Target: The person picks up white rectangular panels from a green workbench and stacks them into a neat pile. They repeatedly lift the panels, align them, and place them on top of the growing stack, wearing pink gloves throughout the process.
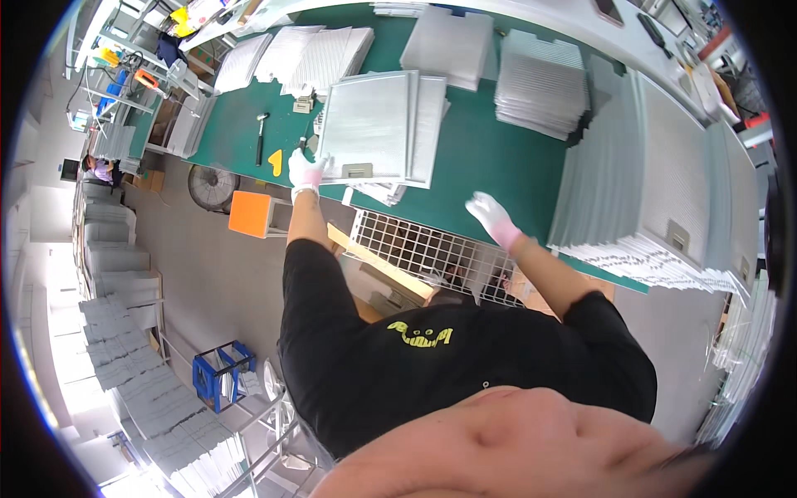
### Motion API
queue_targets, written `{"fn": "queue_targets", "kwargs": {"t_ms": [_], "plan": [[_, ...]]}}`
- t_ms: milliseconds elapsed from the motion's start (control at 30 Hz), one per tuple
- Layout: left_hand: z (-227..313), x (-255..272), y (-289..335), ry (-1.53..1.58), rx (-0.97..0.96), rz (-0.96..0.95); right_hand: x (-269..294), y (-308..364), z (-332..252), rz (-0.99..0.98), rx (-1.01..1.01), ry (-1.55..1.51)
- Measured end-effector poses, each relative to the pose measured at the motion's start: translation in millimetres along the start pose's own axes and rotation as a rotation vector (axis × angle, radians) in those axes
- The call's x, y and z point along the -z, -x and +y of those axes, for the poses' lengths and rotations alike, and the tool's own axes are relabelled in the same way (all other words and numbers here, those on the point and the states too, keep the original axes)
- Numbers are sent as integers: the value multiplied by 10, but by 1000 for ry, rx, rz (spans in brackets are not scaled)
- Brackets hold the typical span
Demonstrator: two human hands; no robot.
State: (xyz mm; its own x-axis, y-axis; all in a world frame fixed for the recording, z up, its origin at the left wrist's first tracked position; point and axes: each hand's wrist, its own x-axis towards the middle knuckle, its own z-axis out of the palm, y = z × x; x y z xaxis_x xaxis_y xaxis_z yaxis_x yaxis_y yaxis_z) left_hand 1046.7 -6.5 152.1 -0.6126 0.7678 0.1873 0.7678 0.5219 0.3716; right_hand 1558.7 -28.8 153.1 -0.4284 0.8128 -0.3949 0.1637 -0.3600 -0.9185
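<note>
My left hand (306,173), in a white and pink glove, is at the lower left corner of a silver filter-like panel (365,124). Its fingers look spread, one of them against the panel's edge, and a small dark piece (302,144) lies by the fingertips. The panel rests slightly askew on other panels and has a small grey label-like patch near its front edge. To the right, my right hand (491,217), gloved the same way, hovers over the front of the green table (481,166) with its fingers stretched out, holding nothing.
A hammer (261,139) and a yellow angled piece (276,163) lie left of the panel. Panel stacks (544,87) line the table's back, and a long row of panels (614,166) stands at right. An orange stool (251,214) and a white wire grid (415,245) are below the table's edge.
</note>
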Motion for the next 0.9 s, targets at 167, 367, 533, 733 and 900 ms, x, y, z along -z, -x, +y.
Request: {"fn": "queue_targets", "kwargs": {"t_ms": [167,367,533,733,900], "plan": [[61,-75,-454,285,150,-472,-831,-1309,-297,83,-223,-380],[160,-18,-360,728,295,-834,-1523,-1528,-389,138,-213,-412],[0,-28,-125,872,338,-740,-1461,-1401,-391,192,-123,-492],[69,197,349,1173,363,-702,-1070,-1245,-601,-44,-109,-775],[253,586,996,1321,318,-588,-835,-753,-681,-49,147,-540]]}}
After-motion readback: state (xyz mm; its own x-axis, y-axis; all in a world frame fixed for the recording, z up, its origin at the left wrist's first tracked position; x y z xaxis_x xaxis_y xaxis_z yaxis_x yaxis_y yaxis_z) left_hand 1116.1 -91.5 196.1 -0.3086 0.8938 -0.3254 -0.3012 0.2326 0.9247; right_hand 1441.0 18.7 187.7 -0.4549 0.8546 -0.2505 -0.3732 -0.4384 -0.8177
